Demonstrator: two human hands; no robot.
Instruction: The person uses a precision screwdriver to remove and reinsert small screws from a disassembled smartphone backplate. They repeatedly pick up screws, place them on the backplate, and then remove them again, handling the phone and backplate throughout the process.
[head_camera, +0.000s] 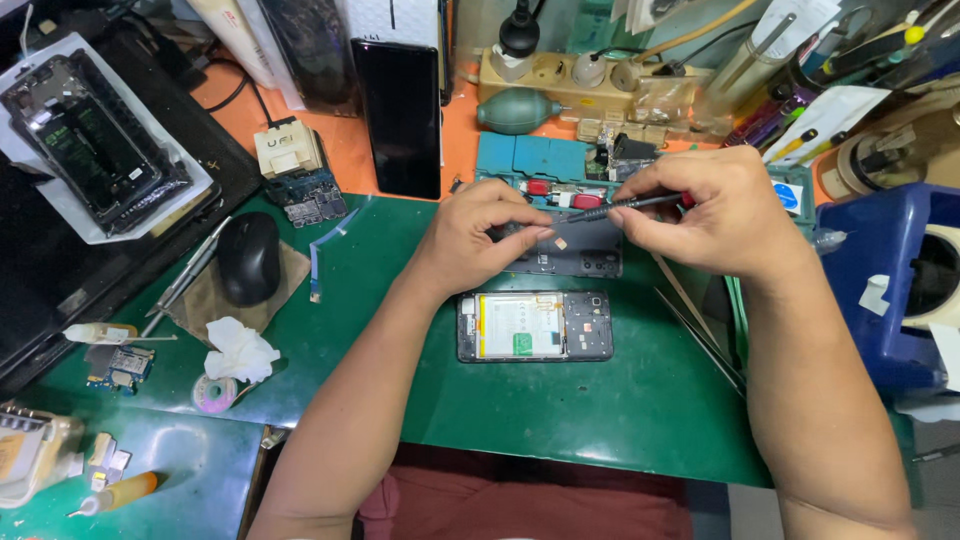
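1. On the green mat (600, 420), left hand (480, 240) pinches the dark phone back cover (580, 255) at 12 o'clock from the opened phone (535, 326).
2. Right hand (710, 210) grips a slim screwdriver (625, 206).
3. Cover looks light, thin, flexible; best held by its edges.

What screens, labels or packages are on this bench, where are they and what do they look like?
Dark phone screen: upright rectangle, centre back, black.
Battery label: white-green, in opened phone below hands.
Beige box: left of screen, dark lettering.
Clear bag: far left, holding phone frame.
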